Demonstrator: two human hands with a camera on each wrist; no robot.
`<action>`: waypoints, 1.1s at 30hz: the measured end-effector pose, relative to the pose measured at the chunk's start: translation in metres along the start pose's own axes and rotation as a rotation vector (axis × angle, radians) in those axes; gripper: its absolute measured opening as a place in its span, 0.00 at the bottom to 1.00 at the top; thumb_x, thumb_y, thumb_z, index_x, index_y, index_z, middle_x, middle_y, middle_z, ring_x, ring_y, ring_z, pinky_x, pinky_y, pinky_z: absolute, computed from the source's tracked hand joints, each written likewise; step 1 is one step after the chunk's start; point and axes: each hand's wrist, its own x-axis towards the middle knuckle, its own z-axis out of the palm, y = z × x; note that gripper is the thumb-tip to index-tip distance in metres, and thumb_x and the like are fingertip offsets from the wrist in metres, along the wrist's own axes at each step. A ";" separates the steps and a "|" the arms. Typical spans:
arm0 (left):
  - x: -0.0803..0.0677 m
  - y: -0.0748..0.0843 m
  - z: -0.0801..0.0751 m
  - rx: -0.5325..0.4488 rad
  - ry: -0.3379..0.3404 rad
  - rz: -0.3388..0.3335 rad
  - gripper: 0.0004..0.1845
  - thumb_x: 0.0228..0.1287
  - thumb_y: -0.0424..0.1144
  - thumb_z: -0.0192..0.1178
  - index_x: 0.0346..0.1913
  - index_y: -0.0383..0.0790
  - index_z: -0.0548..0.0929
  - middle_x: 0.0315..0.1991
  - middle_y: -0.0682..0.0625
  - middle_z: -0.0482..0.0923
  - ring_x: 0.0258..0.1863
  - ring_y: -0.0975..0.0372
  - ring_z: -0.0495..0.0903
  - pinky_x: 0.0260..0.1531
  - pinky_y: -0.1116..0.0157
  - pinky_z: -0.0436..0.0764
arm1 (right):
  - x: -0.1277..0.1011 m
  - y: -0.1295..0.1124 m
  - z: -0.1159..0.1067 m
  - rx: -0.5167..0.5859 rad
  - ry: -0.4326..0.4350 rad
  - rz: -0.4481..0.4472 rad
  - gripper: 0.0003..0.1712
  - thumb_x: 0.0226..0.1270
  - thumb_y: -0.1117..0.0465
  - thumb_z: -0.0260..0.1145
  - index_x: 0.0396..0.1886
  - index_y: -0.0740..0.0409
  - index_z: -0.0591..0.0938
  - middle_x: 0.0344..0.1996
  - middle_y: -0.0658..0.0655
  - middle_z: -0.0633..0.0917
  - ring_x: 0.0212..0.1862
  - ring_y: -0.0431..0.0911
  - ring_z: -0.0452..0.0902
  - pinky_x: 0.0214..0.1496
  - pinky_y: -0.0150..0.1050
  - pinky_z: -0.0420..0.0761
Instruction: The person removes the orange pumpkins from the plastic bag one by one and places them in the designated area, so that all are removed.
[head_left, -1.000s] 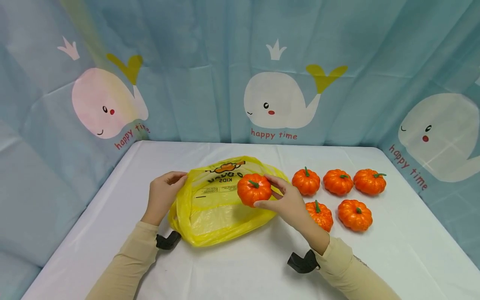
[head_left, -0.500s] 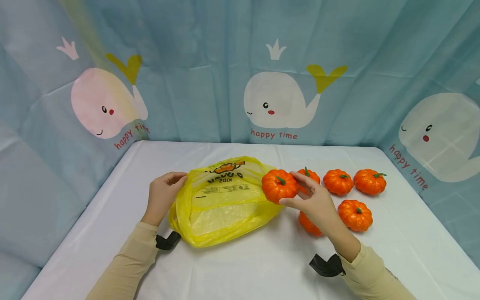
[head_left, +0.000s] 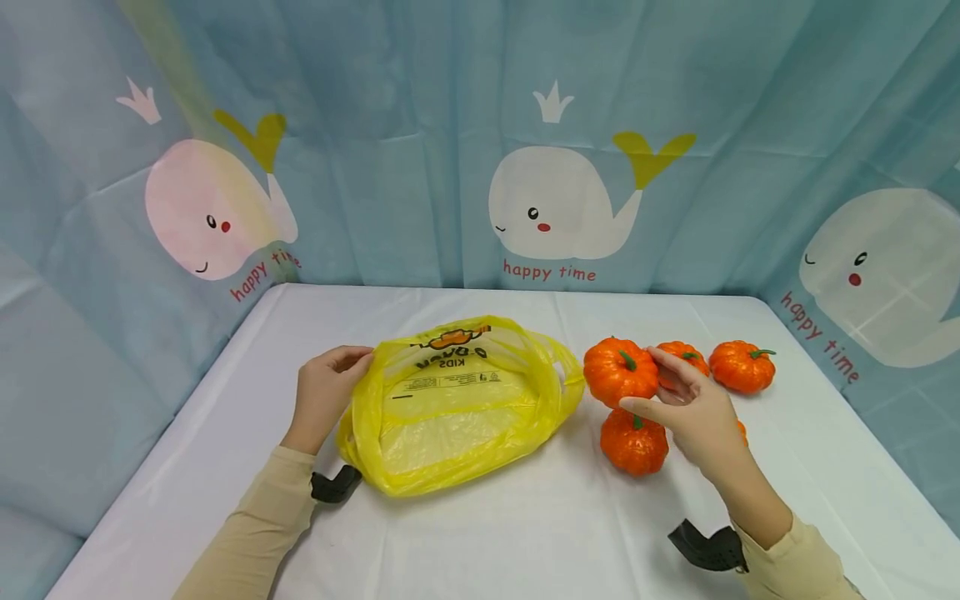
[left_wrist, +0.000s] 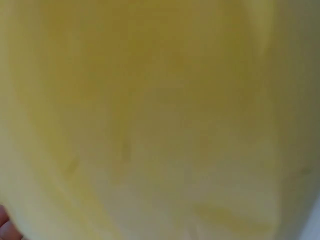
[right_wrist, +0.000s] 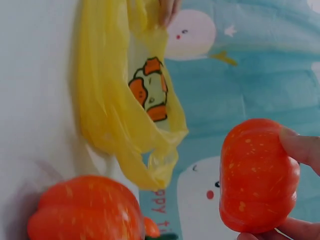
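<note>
Pumpkin in play: it is gripped by the right hand, thumb underneath and fingers curled over its far side, and it is held just above the counter, to the right of the bag. In the right wrist view the same pumpkin is seen pinched between the fingertips, clear of the surface.

Directly below the held pumpkin, a second pumpkin is seen resting on the counter, near the thumb; whether they touch cannot be told. Two more are lined up behind the hand: one partly hidden by the fingers, another further right and fully in view. A sliver of orange is glimpsed behind the wrist.

Over on the other side, the bag's left rim is held up by the left hand, fingers curled round the plastic. The yellow bag is lying on the counter with its mouth propped open, printed side facing up. The left wrist view is filled by blurred yellow plastic.

Behind the counter, a blue curtain printed with white whales is hung.
</note>
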 end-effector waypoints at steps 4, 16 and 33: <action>0.000 -0.001 -0.001 0.003 0.008 -0.001 0.17 0.71 0.48 0.60 0.50 0.39 0.87 0.49 0.43 0.87 0.49 0.55 0.83 0.38 0.84 0.76 | -0.002 0.009 -0.013 -0.019 0.040 0.028 0.53 0.58 0.44 0.75 0.79 0.49 0.59 0.77 0.59 0.61 0.74 0.57 0.63 0.47 0.15 0.76; -0.002 0.004 -0.001 0.007 0.005 -0.034 0.17 0.71 0.47 0.60 0.51 0.39 0.87 0.50 0.41 0.86 0.50 0.53 0.83 0.38 0.85 0.74 | -0.002 0.040 -0.052 -0.060 0.188 0.105 0.52 0.61 0.44 0.72 0.80 0.47 0.56 0.77 0.54 0.63 0.79 0.49 0.53 0.60 0.25 0.71; -0.001 0.000 0.001 -0.002 0.002 -0.012 0.18 0.71 0.49 0.60 0.51 0.39 0.87 0.49 0.42 0.86 0.49 0.55 0.82 0.39 0.84 0.75 | -0.008 0.075 -0.092 -0.069 0.364 0.220 0.53 0.62 0.39 0.69 0.80 0.41 0.52 0.80 0.51 0.53 0.81 0.46 0.43 0.68 0.31 0.61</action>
